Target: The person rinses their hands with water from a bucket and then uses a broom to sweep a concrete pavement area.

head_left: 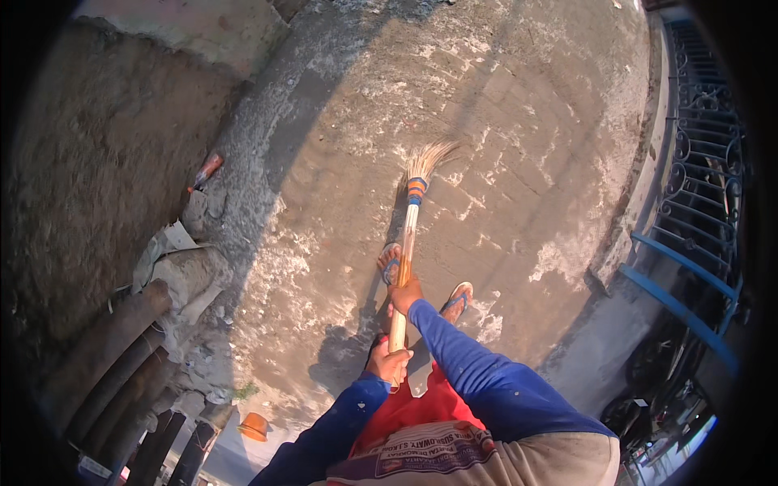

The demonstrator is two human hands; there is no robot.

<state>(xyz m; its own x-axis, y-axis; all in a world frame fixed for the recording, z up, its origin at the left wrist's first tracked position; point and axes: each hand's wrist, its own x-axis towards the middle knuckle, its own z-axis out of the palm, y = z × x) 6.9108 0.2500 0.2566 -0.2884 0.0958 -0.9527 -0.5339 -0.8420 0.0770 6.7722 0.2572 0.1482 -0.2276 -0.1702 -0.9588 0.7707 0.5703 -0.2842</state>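
A long-handled broom (410,231) reaches out in front of me, its straw bristles (431,157) fanned against the paving and bound with orange and blue bands. Low on its wooden handle, close to my body, my left hand (389,361) is wrapped round the end. My right hand (404,295) grips the same handle higher up. Both hands are closed on it. Blue sleeves cover my forearms. My feet in flip-flops (459,298) stand on either side of the handle's line.
Worn, dusty paving (502,194) stretches ahead, partly in shade. On the left are a dirt patch (113,162), a discarded bottle (209,170), stacked dark pipes or logs (121,356) and an orange pot-like object (254,427). At right stands a blue metal fence (705,162) beside a curb.
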